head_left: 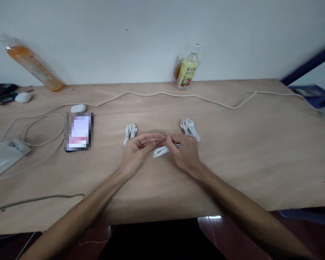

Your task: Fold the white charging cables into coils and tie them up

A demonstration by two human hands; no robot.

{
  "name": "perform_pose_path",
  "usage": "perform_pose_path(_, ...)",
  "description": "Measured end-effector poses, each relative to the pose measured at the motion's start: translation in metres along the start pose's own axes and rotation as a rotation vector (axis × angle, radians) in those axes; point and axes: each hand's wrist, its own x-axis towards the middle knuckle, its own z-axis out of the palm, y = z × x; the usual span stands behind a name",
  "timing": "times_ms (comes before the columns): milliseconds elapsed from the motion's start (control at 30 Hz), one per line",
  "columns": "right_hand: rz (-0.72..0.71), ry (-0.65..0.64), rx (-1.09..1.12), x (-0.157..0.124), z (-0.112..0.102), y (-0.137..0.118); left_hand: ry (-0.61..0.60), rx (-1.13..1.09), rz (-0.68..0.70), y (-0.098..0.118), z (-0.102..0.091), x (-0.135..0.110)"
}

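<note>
My left hand (139,150) and my right hand (185,150) meet at the fingertips above the middle of the table. Each has its thumb pressed to its fingers, and a thin small thing between the tips is too fine to make out. Just beneath them lies a white coiled cable (160,152), partly covered by my right hand; whether that hand grips it too is unclear. A second bundled white cable (130,130) rests behind my left hand. Beyond my right hand is a third white cable bundle (190,128).
A phone (79,131) and a white case (78,108) lie to the left, near a white power strip (8,157) with cords. One long white cord (159,93) crosses the table's back. An orange drink bottle (35,68) and a yellow bottle (189,70) stand by the wall.
</note>
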Motion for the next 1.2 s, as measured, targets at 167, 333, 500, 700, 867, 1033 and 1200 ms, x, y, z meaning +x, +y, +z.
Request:
perform_pose_path(167,-0.017,-0.001,-0.006,-0.001,0.001,0.0,0.001,-0.022,-0.015,0.002,0.002,-0.002)
perform_pose_path(333,-0.012,0.009,-0.025,-0.002,0.001,-0.001,0.068,0.062,-0.001,-0.001,0.0,0.0)
perform_pose_path(500,-0.058,0.034,-0.057,-0.002,0.001,0.001,0.059,0.186,0.04,0.002,0.0,0.0)
perform_pose_path(700,-0.103,0.022,-0.084,-0.003,0.003,0.004,-0.258,0.496,0.089,0.008,0.001,-0.006)
perform_pose_path(867,-0.12,-0.002,-0.073,-0.004,0.003,0.006,-0.381,0.646,0.128,0.007,0.0,-0.011)
perform_pose_path(1033,-0.165,-0.039,-0.065,-0.005,0.003,0.007,-0.424,0.525,-0.012,0.002,-0.002,-0.014)
perform_pose_path(1200,-0.228,-0.039,-0.059,-0.005,0.003,0.008,-0.493,0.303,-0.223,0.003,-0.001,-0.012)
